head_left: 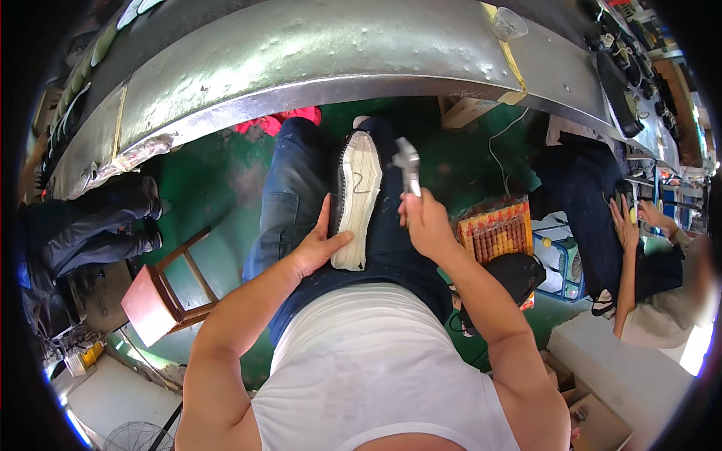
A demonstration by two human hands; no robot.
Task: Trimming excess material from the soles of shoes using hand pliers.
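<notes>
My remote left hand [313,249] clamped its fingers on the long, cream-soled black shoe [360,180] extending ahead, apparently steadying it; my right hand [432,227] had fingers wrapped round a silver metal hammer [408,161], probably for control.

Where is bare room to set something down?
Metal bench: bare along its middle, between the yellow strips. Green floor: free between the wooden stool, bench and left leg. Crowded: between left hand and right hand, with shoe and hammer; the bench's right end, with dark shoes; around the beaded mat.
</notes>
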